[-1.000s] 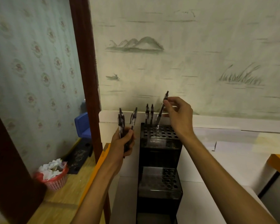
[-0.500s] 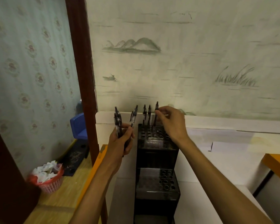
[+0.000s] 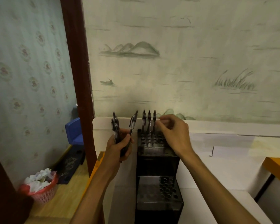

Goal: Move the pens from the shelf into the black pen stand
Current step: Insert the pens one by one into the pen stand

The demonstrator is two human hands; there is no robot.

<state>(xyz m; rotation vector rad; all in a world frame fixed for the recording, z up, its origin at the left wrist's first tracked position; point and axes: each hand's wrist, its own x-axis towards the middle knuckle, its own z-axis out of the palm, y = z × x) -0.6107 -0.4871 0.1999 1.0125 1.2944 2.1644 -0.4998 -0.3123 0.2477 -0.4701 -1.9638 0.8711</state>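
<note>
Pens (image 3: 148, 122) stand upright in the back holes of the stand (image 3: 157, 160), three of them side by side, caps up, against the painted wall (image 3: 168, 70). The right hand (image 3: 171, 131) hovers over the stand's top tier with its fingers curled; the fingertips (image 3: 162, 122) pinch the rightmost pen near its clip. Whether that pen is seated fully in its hole cannot be told, since the hand hides the holes on that side.

To the left of the stand, the left hand (image 3: 121, 143) grips a bundle of spare pens (image 3: 116, 125), about three, fanned slightly apart with their caps pointing up. One of them leans toward the stand but does not touch it.

The stand is black and stepped: an upper tier of round holes at the back and a lower tier (image 3: 160, 189) nearer the camera, with holes on its right half only. It sits on a white table (image 3: 217, 167).

Further left, a dark door frame (image 3: 78, 70) divides the view. Beyond it, a red basket (image 3: 42, 191) full of crumpled paper rests on a wooden floor, and a blue chair (image 3: 74, 131) stands behind.
</note>
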